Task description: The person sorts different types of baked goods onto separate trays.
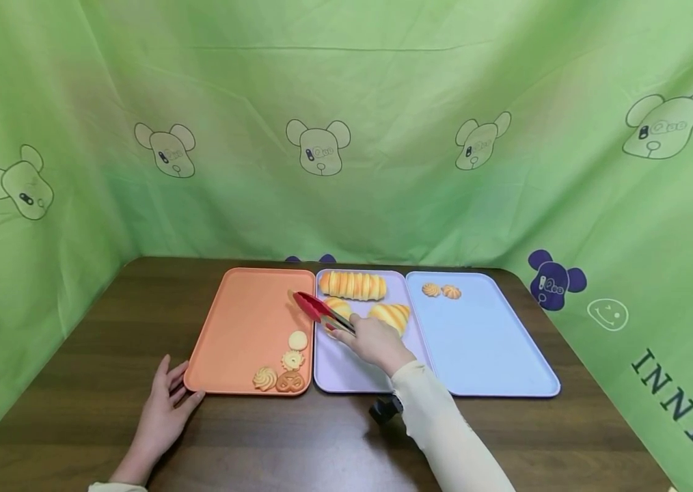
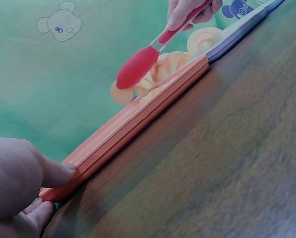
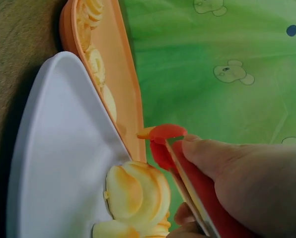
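My right hand [image 1: 377,339] grips red-tipped kitchen tongs [image 1: 322,311] above the seam between the orange tray [image 1: 242,321] and the lilac tray [image 1: 346,372]. A round, pale tan cookie [image 2: 121,93] sits at the tongs' tips, seen edge-on in the right wrist view. My left hand [image 1: 165,413] holds the near left corner of the orange tray, its thumb on the rim in the left wrist view. Several cookies [image 1: 292,360] lie in that tray's near right corner. In the lilac tray are a long striped bread roll [image 1: 352,285] and striped buns [image 1: 391,316], partly covered by the right hand.
On the right, a blue tray [image 1: 482,342] adjoins the lilac one, with two small cookies [image 1: 441,290] near its far left corner. All trays rest on a dark wooden table [image 1: 260,437]. A green patterned curtain [image 1: 346,212] hangs behind and along both sides.
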Motion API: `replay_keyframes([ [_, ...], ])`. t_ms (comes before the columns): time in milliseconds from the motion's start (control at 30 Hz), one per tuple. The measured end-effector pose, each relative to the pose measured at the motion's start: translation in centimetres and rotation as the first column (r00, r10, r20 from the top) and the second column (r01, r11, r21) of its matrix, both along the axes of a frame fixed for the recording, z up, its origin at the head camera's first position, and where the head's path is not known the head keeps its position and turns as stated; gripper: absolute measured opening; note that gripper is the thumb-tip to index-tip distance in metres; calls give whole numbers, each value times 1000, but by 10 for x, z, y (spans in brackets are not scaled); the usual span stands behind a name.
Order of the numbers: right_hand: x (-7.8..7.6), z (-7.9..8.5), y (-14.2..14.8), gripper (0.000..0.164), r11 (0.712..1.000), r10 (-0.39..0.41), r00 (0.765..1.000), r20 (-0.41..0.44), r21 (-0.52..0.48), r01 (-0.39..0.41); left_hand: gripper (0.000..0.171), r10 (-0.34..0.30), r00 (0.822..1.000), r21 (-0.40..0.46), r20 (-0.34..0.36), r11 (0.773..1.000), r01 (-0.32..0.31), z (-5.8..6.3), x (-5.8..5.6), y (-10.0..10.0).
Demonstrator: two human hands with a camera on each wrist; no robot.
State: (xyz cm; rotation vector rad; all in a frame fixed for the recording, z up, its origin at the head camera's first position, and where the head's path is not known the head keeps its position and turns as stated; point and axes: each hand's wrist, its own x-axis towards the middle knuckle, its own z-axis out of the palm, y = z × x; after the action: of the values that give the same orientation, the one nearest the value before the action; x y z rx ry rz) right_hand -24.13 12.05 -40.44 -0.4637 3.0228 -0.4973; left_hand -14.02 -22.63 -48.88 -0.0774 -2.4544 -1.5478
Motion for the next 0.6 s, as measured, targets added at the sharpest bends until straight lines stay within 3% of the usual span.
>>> replay_keyframes([
  [600, 15, 0, 27, 35, 997, -3, 998, -59, -83, -2, 88, -6, 1000, -3, -15, 1000, 5, -1, 0, 0],
])
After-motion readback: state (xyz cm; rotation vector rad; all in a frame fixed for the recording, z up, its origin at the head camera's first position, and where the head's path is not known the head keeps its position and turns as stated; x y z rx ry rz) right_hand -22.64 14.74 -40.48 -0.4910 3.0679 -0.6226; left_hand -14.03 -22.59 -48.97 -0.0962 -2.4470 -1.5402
